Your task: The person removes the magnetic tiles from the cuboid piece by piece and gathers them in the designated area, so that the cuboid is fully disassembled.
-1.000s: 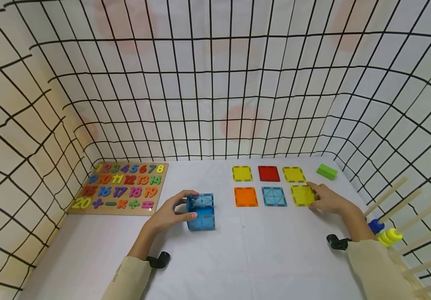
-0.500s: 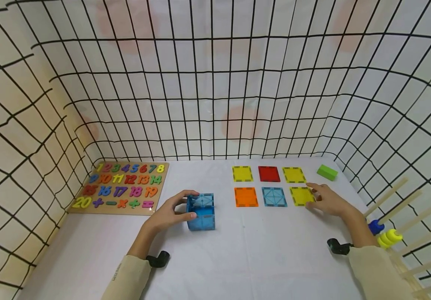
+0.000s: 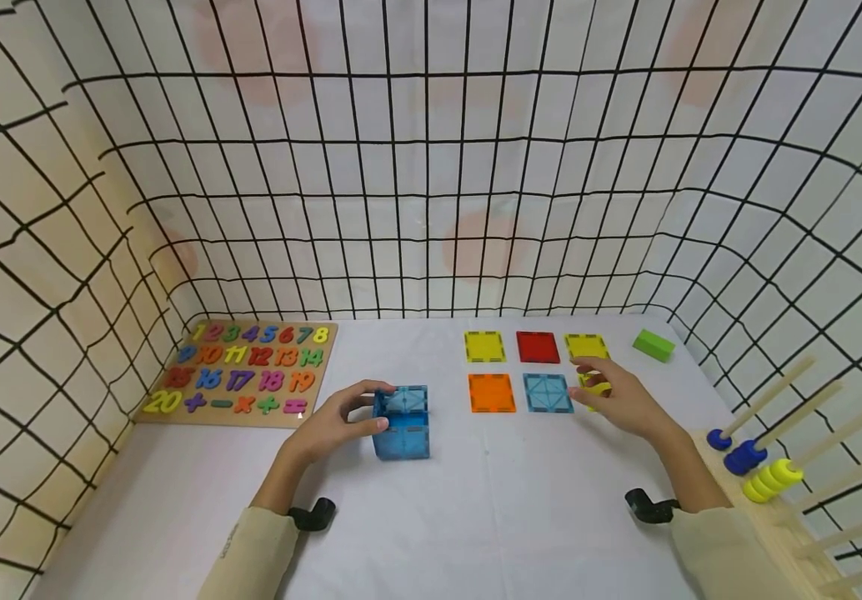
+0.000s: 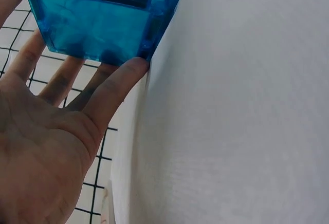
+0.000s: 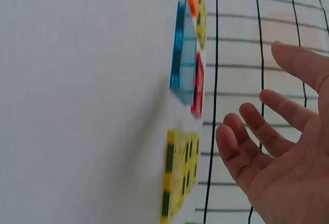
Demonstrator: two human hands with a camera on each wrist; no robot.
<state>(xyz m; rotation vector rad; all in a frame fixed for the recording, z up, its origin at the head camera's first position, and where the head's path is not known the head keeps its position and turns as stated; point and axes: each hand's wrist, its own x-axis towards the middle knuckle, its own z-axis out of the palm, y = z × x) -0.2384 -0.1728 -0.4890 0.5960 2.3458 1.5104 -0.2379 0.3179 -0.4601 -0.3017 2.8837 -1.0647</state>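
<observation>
My left hand (image 3: 329, 427) grips the left side of a small box built of blue translucent magnetic tiles (image 3: 407, 442), thumb in front and fingers behind. The box stands on the white cloth, and in the left wrist view its blue wall (image 4: 95, 26) lies against the fingertips. To the right, my right hand (image 3: 626, 402) hovers over the tiles with relaxed, spread fingers and holds nothing. It partly hides a yellow tile (image 3: 598, 388), and its fingertips are near the flat blue tile (image 3: 548, 393). The right wrist view shows that hand (image 5: 288, 147) apart from the blue tile (image 5: 184, 54).
Beside these lie an orange tile (image 3: 492, 393), a red tile (image 3: 538, 347) and further yellow tiles (image 3: 484, 347). A green block (image 3: 654, 345) sits at the back right. A wooden peg rack (image 3: 757, 508) with beads borders the right; a number puzzle board (image 3: 251, 423) lies left.
My right hand has left the near right yellow tile and moved left towards the flat blue tile, rising off the cloth. My left hand and the blue box have hardly moved.
</observation>
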